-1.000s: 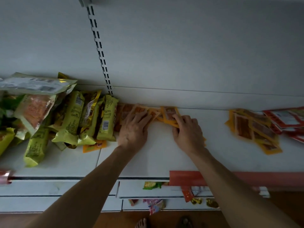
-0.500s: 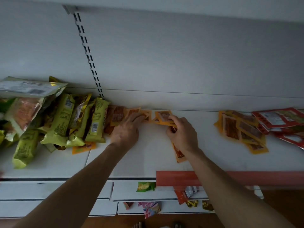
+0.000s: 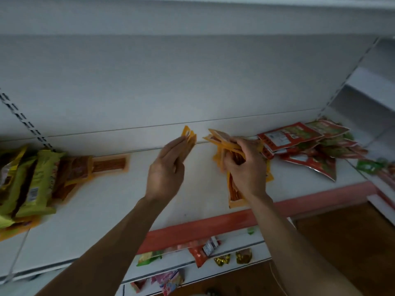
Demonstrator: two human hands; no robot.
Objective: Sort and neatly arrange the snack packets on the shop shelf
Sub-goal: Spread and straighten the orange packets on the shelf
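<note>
**Shelf** (image 3: 111, 206): white, with a red price strip (image 3: 192, 228) along the front edge.

**Left hand** (image 3: 165, 174): raised above the middle of the shelf. The fingers (image 3: 177, 150) are nearly straight and pinch a small sheaf of orange packets (image 3: 189, 137), which stands upright and clear of the shelf.

**Right hand** (image 3: 245, 169): just beside the left. The fingers are curled round a larger bunch of orange packets (image 3: 222, 142), fanned above the knuckles. One packet hangs down below the wrist.

**Left end:** yellow-green packets (image 3: 32, 182) lean in a row. Brown-orange packets (image 3: 81, 167) lean against them, and a flat packet (image 3: 111, 164) lies just beside.

**Right end:** red packets (image 3: 299, 137) lie in a loose, overlapping heap near the back wall.

**Lower shelf** (image 3: 235, 239): mixed small packets (image 3: 203, 252), scattered.
</note>
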